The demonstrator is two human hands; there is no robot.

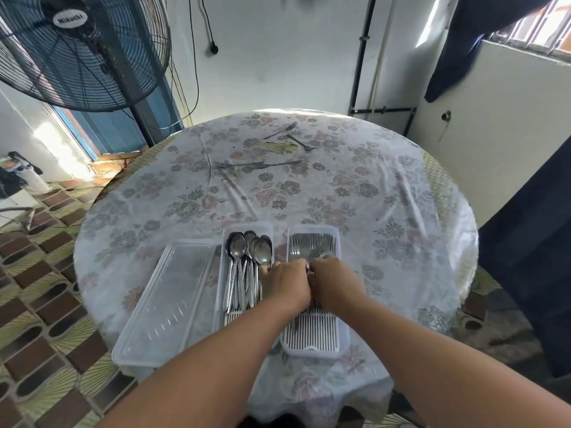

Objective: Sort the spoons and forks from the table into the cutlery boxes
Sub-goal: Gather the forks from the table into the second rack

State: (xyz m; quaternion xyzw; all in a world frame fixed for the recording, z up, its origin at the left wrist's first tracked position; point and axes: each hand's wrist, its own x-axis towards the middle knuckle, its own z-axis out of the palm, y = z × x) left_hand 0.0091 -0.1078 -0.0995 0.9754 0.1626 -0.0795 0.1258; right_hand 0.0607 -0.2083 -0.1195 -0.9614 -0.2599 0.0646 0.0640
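Note:
Two white cutlery boxes stand near the table's front edge. The left box [220,273] holds several spoons [247,261], bowls pointing away from me. The right box [338,344] holds several forks [312,244], tines away from me. My left hand [284,284] and my right hand [335,284] lie side by side over the fork handles in the right box, fingers curled down around them. Loose forks remain at the far side of the table: two crossed [290,135] near the back, and several in a row [256,165] farther left.
A clear plastic lid [160,307] lies left of the spoon box. The round table wears a floral cloth [386,196] with a torn patch [279,147]. A large standing fan [80,47] is at the back left; dark fabric [531,242] hangs on the right.

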